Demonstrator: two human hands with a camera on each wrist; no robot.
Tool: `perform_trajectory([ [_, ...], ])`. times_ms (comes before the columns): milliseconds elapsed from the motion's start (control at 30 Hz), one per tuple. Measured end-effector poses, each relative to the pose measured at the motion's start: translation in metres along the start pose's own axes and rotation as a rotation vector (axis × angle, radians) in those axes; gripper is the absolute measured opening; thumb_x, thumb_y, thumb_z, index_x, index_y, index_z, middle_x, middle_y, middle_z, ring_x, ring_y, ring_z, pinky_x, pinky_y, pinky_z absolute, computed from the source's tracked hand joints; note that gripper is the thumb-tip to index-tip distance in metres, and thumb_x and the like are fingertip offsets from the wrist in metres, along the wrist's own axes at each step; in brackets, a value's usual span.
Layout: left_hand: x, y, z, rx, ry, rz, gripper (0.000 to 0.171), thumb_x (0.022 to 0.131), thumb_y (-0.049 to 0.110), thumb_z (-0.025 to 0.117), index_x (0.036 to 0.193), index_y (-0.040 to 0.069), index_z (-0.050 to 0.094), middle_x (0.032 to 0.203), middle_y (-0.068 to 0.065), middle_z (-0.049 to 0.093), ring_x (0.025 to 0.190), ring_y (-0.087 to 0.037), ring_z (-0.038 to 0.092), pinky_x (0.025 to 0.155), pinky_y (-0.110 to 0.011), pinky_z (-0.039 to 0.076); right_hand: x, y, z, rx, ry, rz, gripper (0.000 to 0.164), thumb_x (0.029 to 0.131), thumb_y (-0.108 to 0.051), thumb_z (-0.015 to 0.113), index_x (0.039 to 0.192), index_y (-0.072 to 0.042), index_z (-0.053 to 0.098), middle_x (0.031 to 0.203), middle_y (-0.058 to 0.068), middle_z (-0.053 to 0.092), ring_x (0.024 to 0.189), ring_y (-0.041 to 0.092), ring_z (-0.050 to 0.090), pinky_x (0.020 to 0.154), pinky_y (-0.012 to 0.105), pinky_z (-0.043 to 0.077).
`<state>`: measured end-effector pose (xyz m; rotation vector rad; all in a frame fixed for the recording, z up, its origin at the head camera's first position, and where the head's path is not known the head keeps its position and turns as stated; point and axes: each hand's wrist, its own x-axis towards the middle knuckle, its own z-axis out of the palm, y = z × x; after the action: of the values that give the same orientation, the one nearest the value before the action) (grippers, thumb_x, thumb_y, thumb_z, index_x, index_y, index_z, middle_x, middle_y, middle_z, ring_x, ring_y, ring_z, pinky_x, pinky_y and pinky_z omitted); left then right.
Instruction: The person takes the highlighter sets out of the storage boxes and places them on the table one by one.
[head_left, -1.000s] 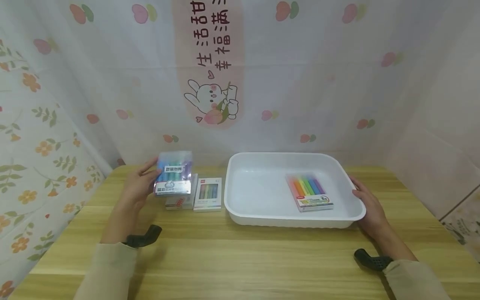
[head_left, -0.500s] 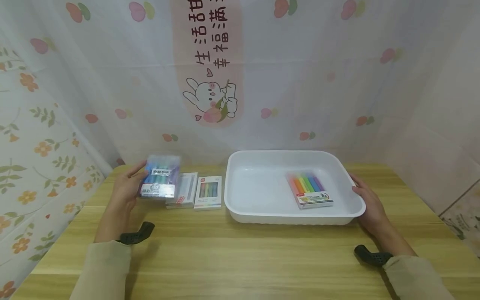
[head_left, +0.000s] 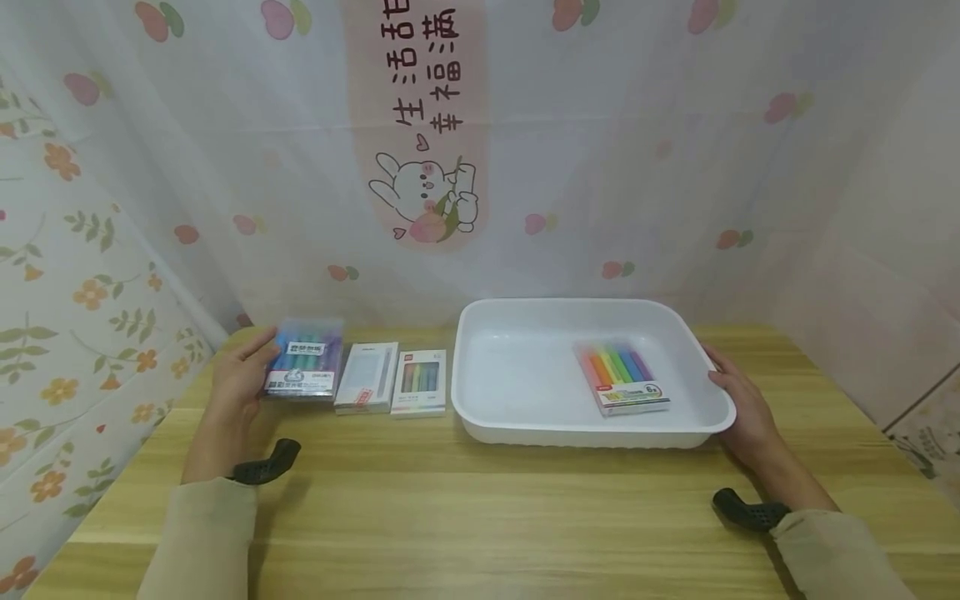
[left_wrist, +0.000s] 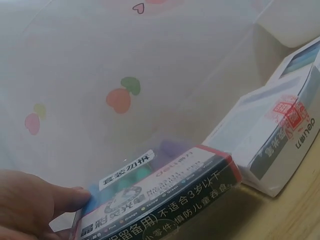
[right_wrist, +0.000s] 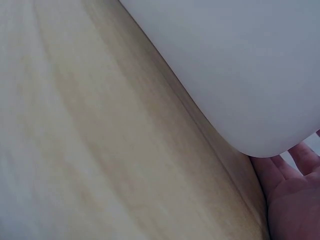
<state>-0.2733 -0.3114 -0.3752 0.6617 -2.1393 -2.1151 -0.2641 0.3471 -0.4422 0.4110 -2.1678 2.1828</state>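
Note:
My left hand [head_left: 236, 379] grips the left edge of a clear pack of highlighters [head_left: 306, 358] at the left of the table. In the left wrist view, the thumb lies on the face of this highlighter pack [left_wrist: 145, 195], whose near end looks tilted. Just right of it lie a white box with a red stamp [head_left: 366, 377] and a white box with a window onto coloured sticks [head_left: 418, 382]. My right hand [head_left: 746, 417] holds the right side of a white tray [head_left: 517, 392], thumb at the rim. In the right wrist view, its fingers [right_wrist: 270, 172] reach beneath the tray's corner.
Inside the tray, toward its right, lies a pack of rainbow-coloured pens [head_left: 618, 375]. Behind the wooden table [head_left: 480, 517] hangs a printed curtain [head_left: 600, 167], with a floral cloth [head_left: 75, 350] at the left.
My left hand has carried the highlighter pack left and down, from over the stamped white box to beside it, uncovering that box. My right hand has stayed at the tray.

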Motion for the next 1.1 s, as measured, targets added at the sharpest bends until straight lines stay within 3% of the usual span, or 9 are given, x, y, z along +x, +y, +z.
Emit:
perform_trajectory([
  [133,0.004,-0.004,-0.001,0.068,0.018,0.014,0.053,0.105,0.024,0.053,0.155,0.020,0.037,0.170,-0.007,0.018,0.086,0.008,0.054,0.070,-0.008,0.051,0.000,0.000,0.000,0.018,-0.012,-0.007,0.053,0.111,-0.021,0.030,0.163,-0.016,0.019,0.158,-0.016,0.039,0.119,-0.009,0.059,0.088,0.013,0.055],
  [433,0.017,-0.014,-0.003,0.187,0.024,0.001,0.051,0.106,0.022,0.048,0.155,0.017,0.037,0.165,-0.017,0.029,0.077,0.007,0.057,0.066,-0.012,0.053,0.000,0.000,0.001,0.045,-0.026,-0.011,0.053,0.111,-0.021,0.029,0.163,-0.017,0.018,0.157,-0.017,0.039,0.120,-0.008,0.060,0.089,0.014,0.055],
  [567,0.019,-0.018,-0.004,0.244,0.027,0.004,0.050,0.106,0.025,0.047,0.155,0.018,0.037,0.168,-0.012,0.025,0.091,0.004,0.051,0.069,-0.010,0.049,-0.001,-0.001,0.001,0.042,-0.024,-0.001,0.054,0.111,-0.022,0.029,0.163,-0.018,0.018,0.162,-0.015,0.035,0.120,-0.008,0.060,0.088,0.015,0.056],
  [700,0.021,-0.022,-0.003,0.301,0.015,0.009,0.050,0.107,0.027,0.045,0.156,0.019,0.036,0.169,-0.011,0.022,0.108,-0.004,0.045,0.077,-0.011,0.043,-0.001,-0.001,0.001,0.025,-0.014,0.006,0.053,0.111,-0.023,0.029,0.163,-0.019,0.018,0.164,-0.012,0.032,0.120,-0.009,0.060,0.088,0.014,0.056],
  [900,0.022,-0.026,0.000,0.346,-0.012,0.022,0.051,0.109,0.027,0.040,0.158,0.018,0.033,0.169,-0.015,0.020,0.131,-0.023,0.040,0.096,-0.025,0.040,-0.001,-0.001,0.001,0.032,-0.014,0.010,0.054,0.111,-0.023,0.029,0.163,-0.018,0.017,0.166,-0.011,0.030,0.120,-0.009,0.059,0.089,0.014,0.055],
  [1100,0.020,-0.025,-0.002,0.351,-0.045,0.020,0.053,0.108,0.030,0.040,0.159,0.017,0.030,0.169,-0.018,0.017,0.134,-0.028,0.038,0.106,-0.037,0.041,0.000,-0.002,0.001,0.030,-0.013,0.010,0.054,0.111,-0.024,0.029,0.163,-0.017,0.017,0.164,-0.012,0.032,0.120,-0.010,0.058,0.090,0.013,0.054],
])
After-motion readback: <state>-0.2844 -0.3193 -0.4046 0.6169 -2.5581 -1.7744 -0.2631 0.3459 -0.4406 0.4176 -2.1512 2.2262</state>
